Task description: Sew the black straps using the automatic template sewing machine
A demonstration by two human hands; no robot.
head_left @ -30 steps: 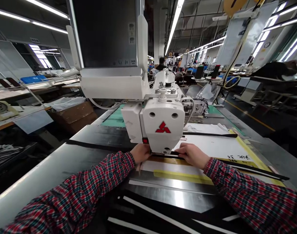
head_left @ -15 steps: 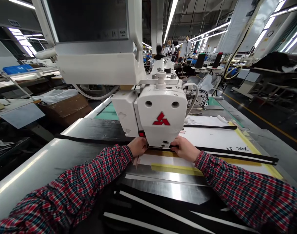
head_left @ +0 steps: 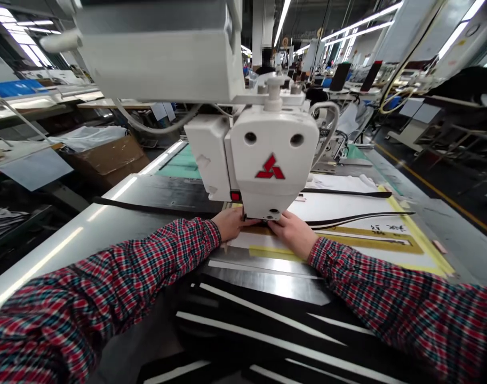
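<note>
Two hands: the left hand (head_left: 231,224) and right hand (head_left: 293,234) lie on the work just in front of the foot of a white Mitsubishi sewing head (head_left: 273,154), with plaid sleeves (head_left: 87,272) running back along both forearms.
Fingers: the fingers (head_left: 245,220) of each hand lie together, pressed down and pointing toward each other under the head; whether they pinch the strip, I cannot tell.
Black strip: the black strip (head_left: 359,217) passes beneath the sewing head, with one run lying left across the dark desk (head_left: 39,261) and the other curving away right, slightly raised above the template.
Template: a white, yellow-edged template (head_left: 347,205) lies under the hands and spreads to the right.
Change: the hands now sit closer together than a moment ago, and the strip's right run has lifted into a curve.
Containers: a cardboard box (head_left: 107,154) stands off left, with clear plastic lying over it; a blue crate (head_left: 17,88) sits farther left on a far desk.
Near: a steel plate (head_left: 267,282) and white-striped black pieces (head_left: 247,325) lie closest to the person.
</note>
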